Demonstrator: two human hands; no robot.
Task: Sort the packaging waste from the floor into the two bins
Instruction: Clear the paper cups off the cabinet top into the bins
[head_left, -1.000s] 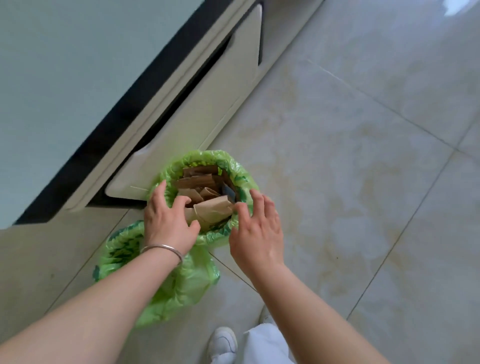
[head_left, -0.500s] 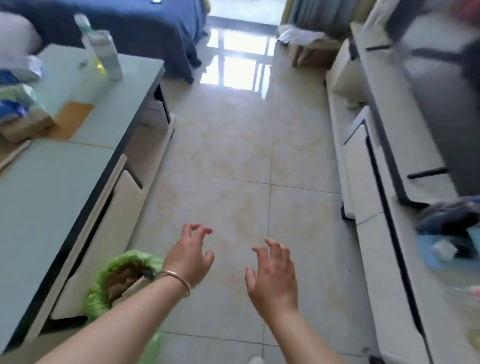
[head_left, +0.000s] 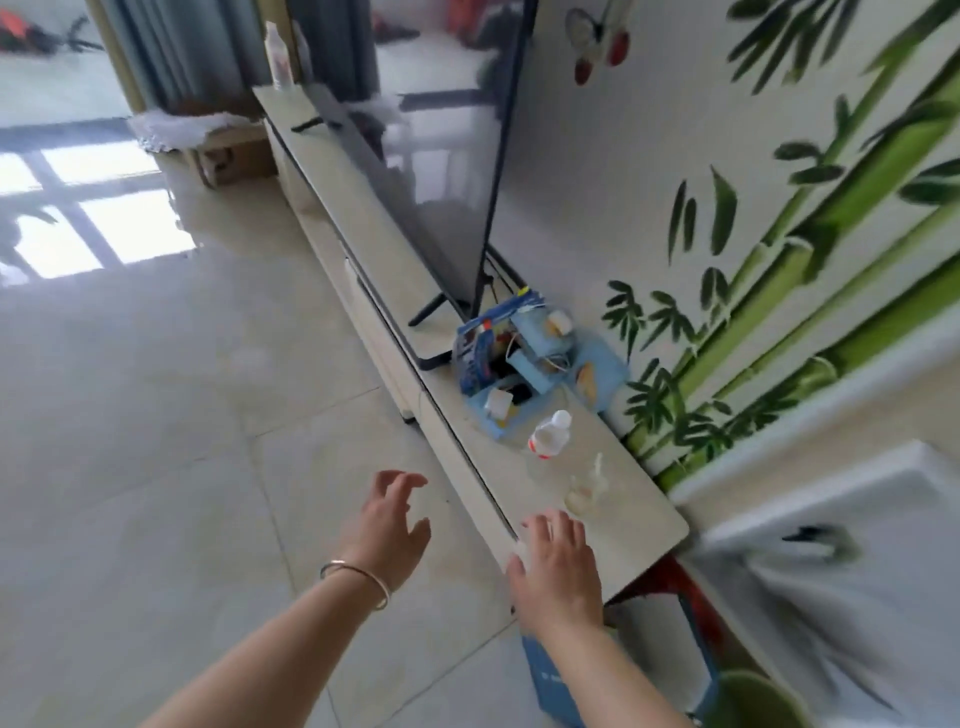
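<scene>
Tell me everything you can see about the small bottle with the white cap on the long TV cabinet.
The small bottle looks like clear or whitish plastic, with a white cap and a red band near its base. It appears upright, though the wide lens makes it lean. It rests on the pale top of the TV cabinet, just in front of the blue packaging pile. Neither hand touches it. Blur hides any label text.

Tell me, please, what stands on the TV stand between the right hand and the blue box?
In the head view, a small clear bottle and a blurred pale object stand between the right hand and the blue box.
</scene>
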